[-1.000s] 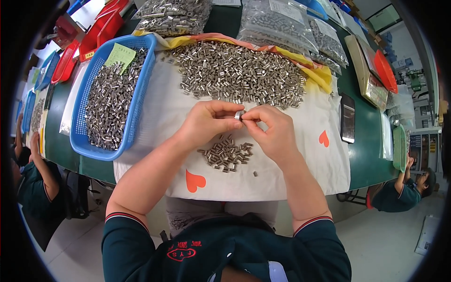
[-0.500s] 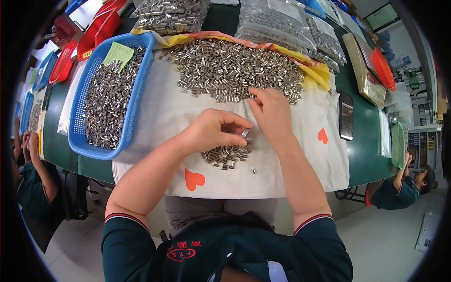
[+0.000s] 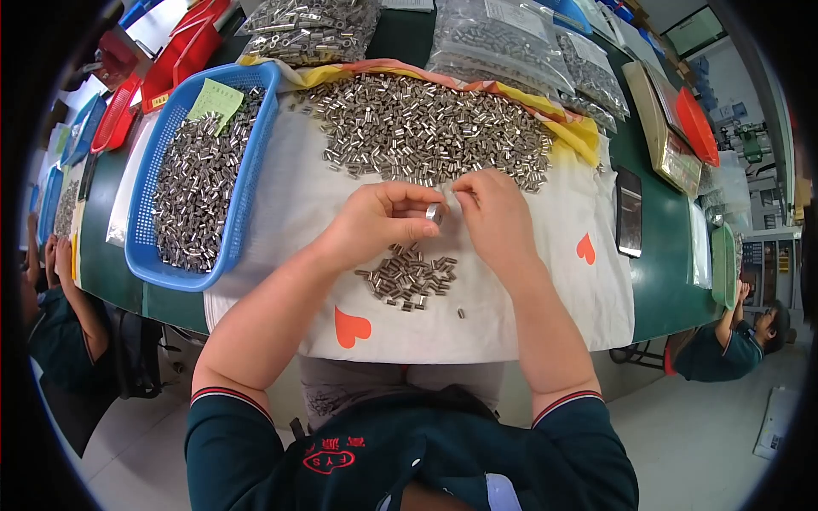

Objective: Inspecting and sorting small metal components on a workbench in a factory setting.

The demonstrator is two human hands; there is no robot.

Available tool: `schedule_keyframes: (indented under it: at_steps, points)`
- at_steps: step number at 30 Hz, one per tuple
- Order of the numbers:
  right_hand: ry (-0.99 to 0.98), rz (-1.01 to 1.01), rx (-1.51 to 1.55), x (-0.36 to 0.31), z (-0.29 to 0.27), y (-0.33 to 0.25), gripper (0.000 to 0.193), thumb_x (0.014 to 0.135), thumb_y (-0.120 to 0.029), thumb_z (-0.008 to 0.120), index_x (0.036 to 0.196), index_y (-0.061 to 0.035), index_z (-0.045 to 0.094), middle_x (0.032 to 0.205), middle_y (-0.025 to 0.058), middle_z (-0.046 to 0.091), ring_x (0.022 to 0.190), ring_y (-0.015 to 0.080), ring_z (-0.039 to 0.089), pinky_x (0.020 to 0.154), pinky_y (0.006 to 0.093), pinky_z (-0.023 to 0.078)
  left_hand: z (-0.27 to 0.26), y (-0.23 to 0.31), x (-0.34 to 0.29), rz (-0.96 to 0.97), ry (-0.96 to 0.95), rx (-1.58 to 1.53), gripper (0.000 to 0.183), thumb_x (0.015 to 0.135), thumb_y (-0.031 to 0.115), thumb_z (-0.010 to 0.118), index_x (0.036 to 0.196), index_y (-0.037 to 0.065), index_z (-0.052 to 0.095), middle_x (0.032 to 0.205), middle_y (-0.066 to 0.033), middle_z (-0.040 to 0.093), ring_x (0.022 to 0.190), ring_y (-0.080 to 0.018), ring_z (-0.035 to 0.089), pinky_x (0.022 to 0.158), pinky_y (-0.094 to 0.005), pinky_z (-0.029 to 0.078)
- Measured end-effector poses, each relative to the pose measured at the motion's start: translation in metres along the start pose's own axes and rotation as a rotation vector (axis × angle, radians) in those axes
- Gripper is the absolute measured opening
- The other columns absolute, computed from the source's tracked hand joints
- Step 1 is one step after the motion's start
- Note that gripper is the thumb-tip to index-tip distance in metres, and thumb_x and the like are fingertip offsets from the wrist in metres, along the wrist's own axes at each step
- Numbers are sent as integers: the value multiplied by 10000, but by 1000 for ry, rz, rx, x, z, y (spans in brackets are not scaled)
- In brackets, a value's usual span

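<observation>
My left hand [image 3: 380,220] pinches a short, round, shiny metal piece [image 3: 435,213] between thumb and fingers above the white cloth. Close by on its right is my right hand [image 3: 494,213], its thumb and fingertips pressed together; whatever they hold is hidden or too small to make out. Beyond both hands spreads a wide heap of small metal cylinders [image 3: 426,128]. A smaller pile of the same cylinders [image 3: 409,277] lies nearer me, below my left hand. One single cylinder [image 3: 461,313] rests apart from that pile, to its right.
A blue plastic basket [image 3: 136,247] full of cylinders, with a green paper slip [image 3: 215,104], stands at left. Bagged metal parts [image 3: 498,43] line the back. A phone [image 3: 628,211] lies right of the white cloth [image 3: 562,298]. Other people sit at both sides.
My right hand has drawn back from the big heap toward my left hand. My left hand, still holding the round piece, has moved slightly up and left, uncovering more of the small pile.
</observation>
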State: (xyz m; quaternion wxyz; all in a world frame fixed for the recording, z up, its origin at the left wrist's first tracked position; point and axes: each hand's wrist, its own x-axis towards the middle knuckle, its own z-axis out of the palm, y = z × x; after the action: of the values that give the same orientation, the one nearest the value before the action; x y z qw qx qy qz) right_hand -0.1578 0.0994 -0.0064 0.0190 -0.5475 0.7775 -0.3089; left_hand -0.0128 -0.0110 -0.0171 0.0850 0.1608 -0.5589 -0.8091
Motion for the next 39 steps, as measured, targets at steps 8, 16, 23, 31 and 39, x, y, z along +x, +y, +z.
schedule_keyframes:
  at_steps: [8, 16, 23, 31, 39]
  points:
    - [-180, 91, 620, -5, -19, -15, 74, 741, -4, 584, 810, -20, 605, 792, 26, 599, 695, 114, 539, 633, 241, 433, -3, -3, 0, 65, 61, -35, 335, 767, 16, 639, 1084, -17, 538, 928, -44, 605, 827, -83, 574, 731, -209, 469]
    - [39, -81, 306, -9, -9, -25, 83, 678, -24, 610, 760, -27, 602, 734, 70, 593, 662, 210, 569, 587, 291, 457, 0, -4, -1, 61, 153, 7, 334, 757, 22, 651, 1074, -26, 555, 895, -45, 619, 801, -75, 574, 711, -204, 474]
    - [-321, 151, 552, -3, -28, -13, 86, 700, -31, 637, 774, -11, 599, 715, 30, 591, 649, 111, 540, 597, 241, 438, 0, 0, -1, -39, 18, 57, 349, 745, 27, 665, 1073, -29, 559, 885, -38, 615, 800, -71, 568, 706, -199, 473]
    - [-119, 274, 382, 6, -29, 21, 95, 728, -39, 628, 814, -7, 600, 725, 0, 573, 645, 63, 497, 594, 201, 415, 4, 3, -7, -53, -134, 245, 300, 722, 12, 683, 1010, 17, 600, 858, 10, 606, 760, -44, 545, 693, -191, 459]
    - [-133, 83, -84, 5, -13, 15, 74, 708, -93, 601, 765, -47, 610, 760, 92, 585, 759, 259, 547, 698, 352, 445, 2, 2, -5, -30, -116, 41, 295, 735, 5, 666, 1019, 2, 586, 866, -6, 603, 777, -54, 555, 706, -200, 471]
